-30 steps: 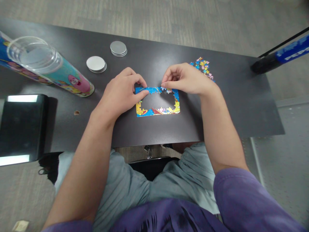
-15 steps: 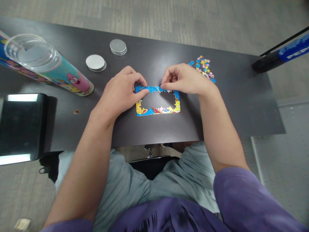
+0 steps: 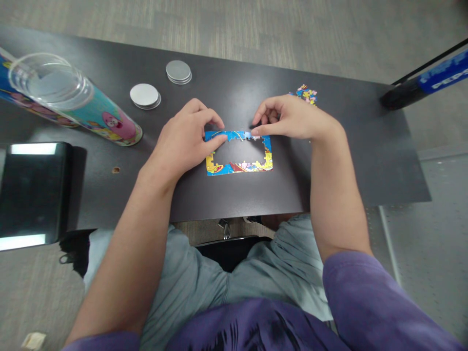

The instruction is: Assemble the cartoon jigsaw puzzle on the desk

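A jigsaw puzzle border lies flat on the dark table, a joined rectangle of blue and yellow pieces around a bare middle. My left hand straddles its top left corner, thumb on the top strip and index finger at the outer edge, bracing it. At the top strip's right part, the thumb of my right hand touches the border. Its other fingers curl apart from the thumb, and no piece shows between them. A pile of loose puzzle pieces lies beyond my right hand, which partly hides it.
Two stacks of round discs, one white and one grey, sit at the back left. A cartoon-printed tube with a clear top stands left. Nearer is a black glossy device. A blue and black cylinder is at the right edge.
My right hand has shifted slightly right along the top strip, its thumb and index finger parting from the border's middle. It hides more of the loose pile. My left hand stays almost still.
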Demonstrator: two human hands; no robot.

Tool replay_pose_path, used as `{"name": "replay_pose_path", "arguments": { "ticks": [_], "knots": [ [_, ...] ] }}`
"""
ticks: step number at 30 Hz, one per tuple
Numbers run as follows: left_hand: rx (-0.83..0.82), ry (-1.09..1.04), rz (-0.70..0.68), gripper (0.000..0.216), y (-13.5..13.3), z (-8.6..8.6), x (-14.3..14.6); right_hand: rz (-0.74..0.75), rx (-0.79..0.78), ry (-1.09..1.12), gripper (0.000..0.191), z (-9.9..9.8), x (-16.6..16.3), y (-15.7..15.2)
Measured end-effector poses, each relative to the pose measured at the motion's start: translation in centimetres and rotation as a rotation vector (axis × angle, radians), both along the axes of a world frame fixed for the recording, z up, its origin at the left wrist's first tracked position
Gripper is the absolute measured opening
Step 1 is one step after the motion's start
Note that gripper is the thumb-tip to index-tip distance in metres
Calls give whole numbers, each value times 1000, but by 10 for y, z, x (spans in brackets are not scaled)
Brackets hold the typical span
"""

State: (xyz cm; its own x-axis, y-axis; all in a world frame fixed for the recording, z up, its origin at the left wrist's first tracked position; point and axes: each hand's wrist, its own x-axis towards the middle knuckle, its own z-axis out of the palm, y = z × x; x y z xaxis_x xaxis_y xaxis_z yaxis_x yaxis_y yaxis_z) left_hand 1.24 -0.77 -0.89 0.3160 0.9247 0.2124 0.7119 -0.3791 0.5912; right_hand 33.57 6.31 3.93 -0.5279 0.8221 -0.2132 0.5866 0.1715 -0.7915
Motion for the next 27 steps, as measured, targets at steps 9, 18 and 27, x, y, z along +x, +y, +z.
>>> {"name": "replay_pose_path", "arguments": {
  "ticks": [9,18,27],
  "knots": [
    [106,126,-227,34,-9,3,26,52,-39,11,64,-3,8,7],
    [102,185,-261,42,-12,-3,27,58,-5,-5,50,-5,5,6],
    [69,169,-262,42,-12,0,29,55,7,-30,41,-8,6,7]
  ]
}}
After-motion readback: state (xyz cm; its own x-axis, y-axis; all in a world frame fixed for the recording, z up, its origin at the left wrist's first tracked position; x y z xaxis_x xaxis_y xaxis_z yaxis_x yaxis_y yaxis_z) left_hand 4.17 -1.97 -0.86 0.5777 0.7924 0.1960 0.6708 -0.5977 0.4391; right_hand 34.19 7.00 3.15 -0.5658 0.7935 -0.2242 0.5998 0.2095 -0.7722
